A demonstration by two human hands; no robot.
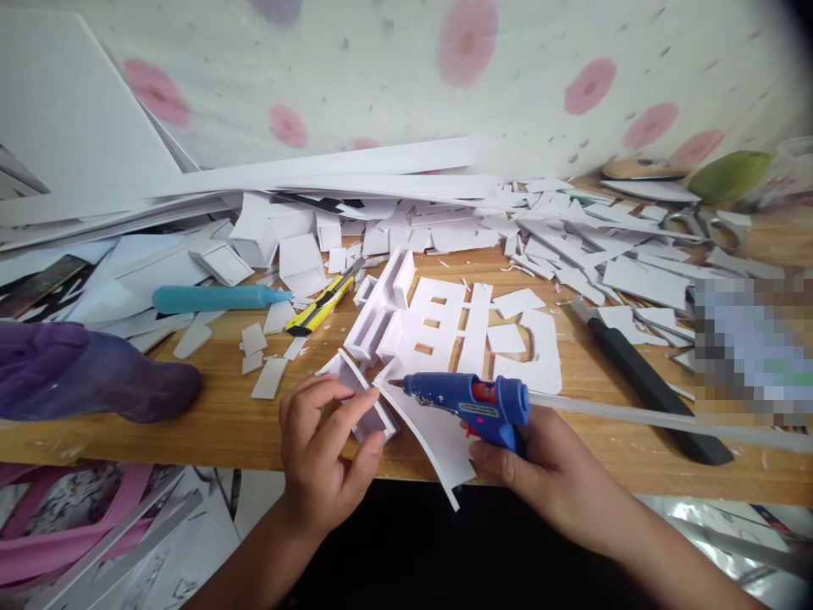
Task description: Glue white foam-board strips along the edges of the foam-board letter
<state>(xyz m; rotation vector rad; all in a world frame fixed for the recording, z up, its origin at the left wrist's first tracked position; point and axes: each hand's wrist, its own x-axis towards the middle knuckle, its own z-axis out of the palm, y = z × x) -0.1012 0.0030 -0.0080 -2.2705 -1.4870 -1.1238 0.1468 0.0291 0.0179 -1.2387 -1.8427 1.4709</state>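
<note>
In the head view, the right hand (539,457) wraps its fingers around the handle of a blue plastic glue gun (467,400), which lies level above the near edge of the brown wooden table (235,424), its nozzle pointing left. A long whitish translucent rod (666,419) extends from its rear. The left hand (334,440) has bent, slightly parted fingers over a white, narrow, box-like board piece (348,373); whether they pinch it, I cannot tell. The nozzle tip is near the left index fingertip. Beyond stand white joined board strips (379,305), beside a yellow-and-black box cutter (325,298)
</note>
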